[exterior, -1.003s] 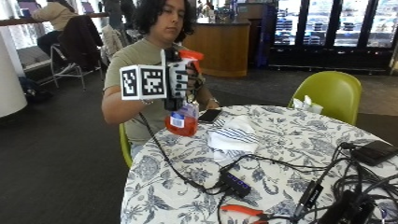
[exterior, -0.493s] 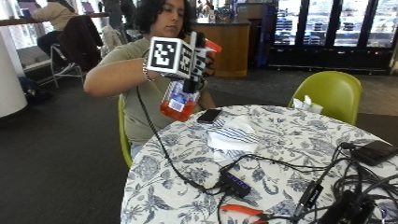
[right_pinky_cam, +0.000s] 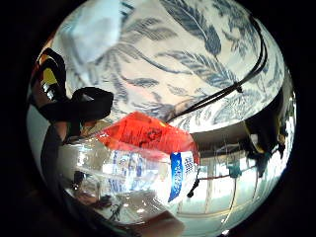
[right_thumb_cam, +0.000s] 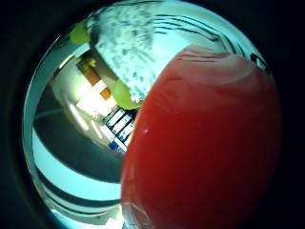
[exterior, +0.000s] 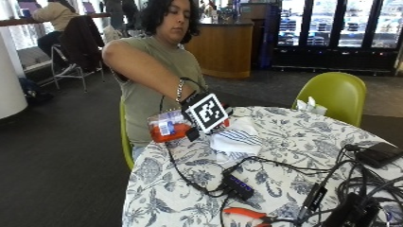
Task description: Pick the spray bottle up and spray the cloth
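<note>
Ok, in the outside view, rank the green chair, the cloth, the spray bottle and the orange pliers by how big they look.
1. green chair
2. cloth
3. spray bottle, partly hidden by the right hand gripping it, so its rank against the cloth is unsure
4. orange pliers

The table (exterior: 302, 156) was viewed from across it, facing the seated person. Both palm cameras were carried close against the spray bottle (right_pinky_cam: 143, 163), which filled much of each view, and the patterned tablecloth (right_pinky_cam: 197, 64) was shared by all three.
</note>
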Available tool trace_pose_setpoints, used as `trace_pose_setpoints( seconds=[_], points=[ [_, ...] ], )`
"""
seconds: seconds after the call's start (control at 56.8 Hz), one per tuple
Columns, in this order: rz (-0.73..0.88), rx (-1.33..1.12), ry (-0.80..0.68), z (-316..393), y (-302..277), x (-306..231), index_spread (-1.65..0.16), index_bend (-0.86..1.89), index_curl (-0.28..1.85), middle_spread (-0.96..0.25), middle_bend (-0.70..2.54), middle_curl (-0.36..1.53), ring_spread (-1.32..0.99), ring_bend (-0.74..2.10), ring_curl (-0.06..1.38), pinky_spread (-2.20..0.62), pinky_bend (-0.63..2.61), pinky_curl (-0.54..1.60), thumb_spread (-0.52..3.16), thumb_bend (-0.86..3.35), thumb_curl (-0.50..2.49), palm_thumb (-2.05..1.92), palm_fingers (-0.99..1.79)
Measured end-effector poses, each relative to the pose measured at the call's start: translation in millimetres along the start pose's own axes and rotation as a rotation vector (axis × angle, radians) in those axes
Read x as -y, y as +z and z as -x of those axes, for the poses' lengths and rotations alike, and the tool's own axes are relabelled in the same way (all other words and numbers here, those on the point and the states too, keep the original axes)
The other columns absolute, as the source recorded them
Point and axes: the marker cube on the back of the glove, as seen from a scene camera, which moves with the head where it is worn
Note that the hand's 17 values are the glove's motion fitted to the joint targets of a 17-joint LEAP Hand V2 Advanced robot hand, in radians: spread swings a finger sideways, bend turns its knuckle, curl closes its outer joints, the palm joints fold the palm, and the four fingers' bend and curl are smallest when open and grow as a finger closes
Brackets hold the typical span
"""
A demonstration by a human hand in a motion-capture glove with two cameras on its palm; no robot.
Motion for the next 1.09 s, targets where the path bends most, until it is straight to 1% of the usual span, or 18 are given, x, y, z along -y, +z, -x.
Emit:
trace_pose_setpoints(
  seconds=[0.088, 0.176, 0.423, 0.511, 0.616, 0.669, 0.792, 0.933, 1.091],
  points=[
    [0.024, -0.008, 0.102, -11.8, 7.5, 12.5, -0.24, 0.21, 0.61, -0.15, 0.53, 0.58, -0.17, 0.63, 0.49, -0.20, 0.47, 0.45, 0.47, -0.02, 0.81, 1.02, 1.29],
    [0.021, -0.002, 0.153, -17.0, 11.7, 19.4, -0.24, 0.20, 0.61, -0.15, 0.54, 0.58, -0.17, 0.63, 0.49, -0.20, 0.47, 0.44, 0.48, -0.02, 0.82, 1.02, 1.28],
    [0.033, -0.023, 0.181, -8.2, 13.0, 22.8, -0.24, 0.19, 0.62, -0.15, 0.53, 0.59, -0.16, 0.62, 0.49, -0.19, 0.48, 0.44, 0.50, -0.02, 0.83, 1.01, 1.27],
    [0.011, -0.010, 0.136, 6.5, 4.9, 15.7, -0.24, 0.19, 0.62, -0.15, 0.53, 0.59, -0.16, 0.62, 0.49, -0.19, 0.48, 0.44, 0.51, -0.02, 0.83, 1.01, 1.27],
    [-0.028, 0.031, 0.028, 34.8, -10.6, 1.2, -0.24, 0.18, 0.62, -0.15, 0.53, 0.59, -0.16, 0.63, 0.50, -0.19, 0.48, 0.45, 0.52, -0.02, 0.83, 1.01, 1.27],
    [-0.054, 0.071, -0.054, 56.0, -20.2, -9.4, -0.24, 0.19, 0.62, -0.15, 0.53, 0.59, -0.16, 0.63, 0.50, -0.19, 0.48, 0.44, 0.52, -0.02, 0.84, 1.01, 1.27],
    [-0.187, 0.222, -0.319, 122.9, -52.1, -42.8, -0.24, 0.19, 0.62, -0.15, 0.53, 0.59, -0.16, 0.63, 0.50, -0.19, 0.48, 0.44, 0.53, -0.02, 0.84, 1.02, 1.27],
    [-0.333, 0.255, -0.610, 163.4, -86.2, -79.4, -0.24, 0.19, 0.62, -0.15, 0.53, 0.59, -0.16, 0.63, 0.50, -0.19, 0.48, 0.44, 0.53, -0.02, 0.84, 1.02, 1.27],
    [-0.467, 0.349, -0.935, 204.7, -101.5, -110.8, -0.23, 0.19, 0.63, -0.14, 0.52, 0.59, -0.16, 0.63, 0.50, -0.19, 0.48, 0.44, 0.53, -0.02, 0.85, 1.02, 1.28]
  ],
)
